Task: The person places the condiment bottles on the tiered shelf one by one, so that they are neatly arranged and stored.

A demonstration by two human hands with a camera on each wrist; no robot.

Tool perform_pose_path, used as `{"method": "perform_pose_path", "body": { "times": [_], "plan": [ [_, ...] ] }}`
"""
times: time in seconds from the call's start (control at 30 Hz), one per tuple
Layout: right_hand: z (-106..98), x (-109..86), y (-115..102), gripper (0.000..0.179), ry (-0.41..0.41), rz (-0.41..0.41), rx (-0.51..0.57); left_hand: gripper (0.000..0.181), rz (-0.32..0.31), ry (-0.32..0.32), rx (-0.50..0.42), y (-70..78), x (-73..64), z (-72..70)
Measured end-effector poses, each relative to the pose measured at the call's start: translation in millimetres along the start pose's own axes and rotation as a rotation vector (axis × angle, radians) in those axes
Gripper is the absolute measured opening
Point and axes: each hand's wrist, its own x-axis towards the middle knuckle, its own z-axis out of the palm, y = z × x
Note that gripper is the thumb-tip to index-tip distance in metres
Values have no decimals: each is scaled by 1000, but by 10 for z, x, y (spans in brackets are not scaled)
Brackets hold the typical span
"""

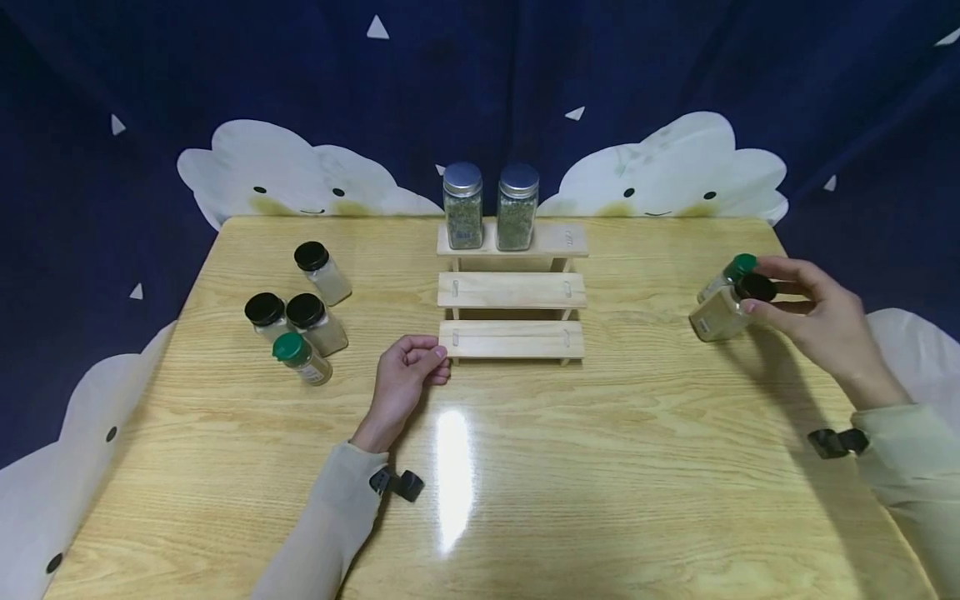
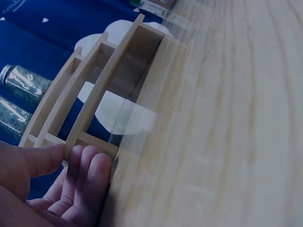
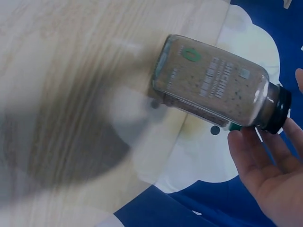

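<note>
In the head view my left hand (image 1: 402, 379) is at the left end of the three-tier wooden rack (image 1: 510, 290). Thumb and curled fingers pinch the end of its lowest shelf, as the left wrist view also shows. Over at the right side of the table, my right hand (image 1: 828, 325) holds a spice jar (image 1: 717, 317) by its black cap. This jar is square, clear and tilted, with light brown, speckled contents and printed lettering on its side (image 3: 213, 85). Just behind it, a green-capped jar (image 1: 738, 268) is partly hidden by the held jar and fingers.
Two silver-lidded jars of green herbs, one left (image 1: 464, 218) and one right (image 1: 517, 218), stand on the rack's top shelf. Left of the rack are several black-capped jars (image 1: 327, 282) and a green-capped jar (image 1: 309, 363). A dark blue curtain (image 1: 480, 75) hangs behind the table.
</note>
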Motion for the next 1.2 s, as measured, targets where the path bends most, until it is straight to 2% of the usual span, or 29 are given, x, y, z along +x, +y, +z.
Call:
{"method": "perform_pose_path", "body": {
  "times": [0.23, 0.57, 0.83, 1.2],
  "plan": [
    [98, -5, 63, 68, 78, -56, -21, 14, -2, -1, 3, 14, -1, 5],
    [249, -14, 137, 67, 155, -97, -94, 14, -5, 3, -12, -8, 0, 7],
    [364, -4, 203, 75, 210, -126, -126, 14, -3, 1, -11, -1, -3, 1],
    [494, -31, 182, 79, 301, -163, -184, 15, -3, -5, -5, -3, 2, -6]
  ]
}}
